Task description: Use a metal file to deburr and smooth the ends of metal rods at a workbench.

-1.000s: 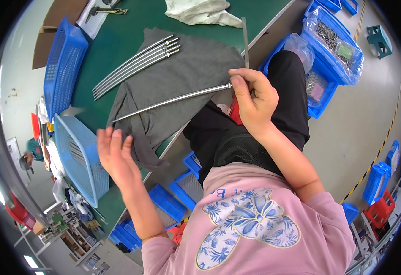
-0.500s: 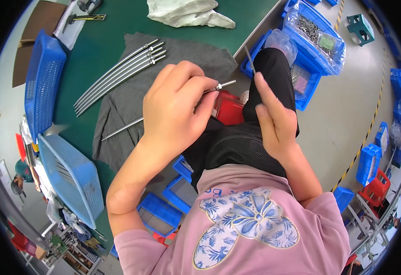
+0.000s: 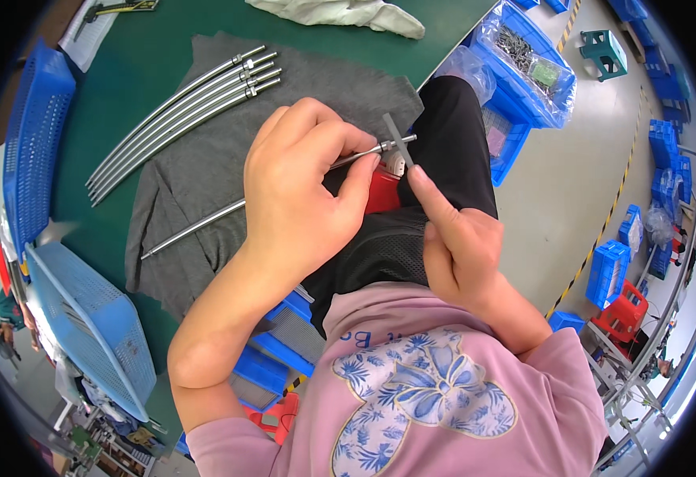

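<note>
My left hand [image 3: 296, 179] pinches a slim metal rod [image 3: 193, 229] near its collared end, between thumb and fingers. The rod's long part slants down to the left over a dark grey cloth [image 3: 340, 83]. A small flat grey file [image 3: 398, 137] is gripped in my right hand [image 3: 471, 250], with the index finger stretched along it. Its blade crosses the rod's tip just beyond the collar; whether they touch I cannot tell. Several similar metal rods [image 3: 185, 115] lie side by side on the cloth, their collared ends toward the upper right.
The green table [image 3: 157, 56] bears a white cloth [image 3: 340, 12] at the far side and blue baskets [image 3: 38, 151] at the left. Beyond its right edge stand blue bins [image 3: 558, 107] with small metal parts in a plastic bag. A green stool [image 3: 604, 54] stands on the floor.
My right hand has moved left, bringing the file from apart to across the rod's tip. My left hand keeps its pinch on the rod. The whole view has shifted slightly.
</note>
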